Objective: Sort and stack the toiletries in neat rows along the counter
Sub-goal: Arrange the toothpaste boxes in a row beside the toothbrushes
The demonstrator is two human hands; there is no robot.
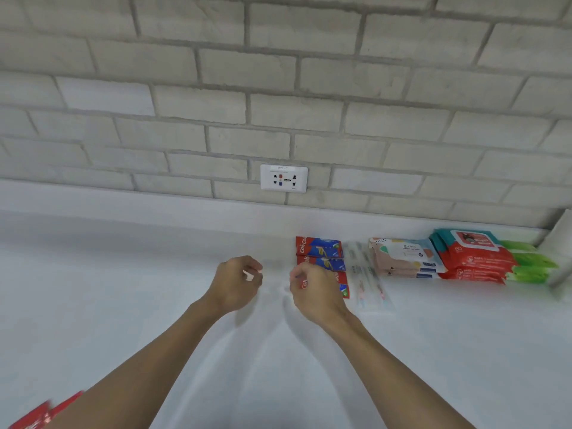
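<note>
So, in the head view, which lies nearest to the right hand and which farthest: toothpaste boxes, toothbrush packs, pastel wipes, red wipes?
1. toothpaste boxes, partly hidden by the right hand.
2. toothbrush packs, just to their right.
3. pastel wipes, further right.
4. red wipes, toward the far corner.

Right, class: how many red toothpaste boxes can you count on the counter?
3, side by side in one row: the farthest toothpaste box, the middle box, the nearest box partly behind the right hand. A blurred red thing at bottom left may be another.
</note>
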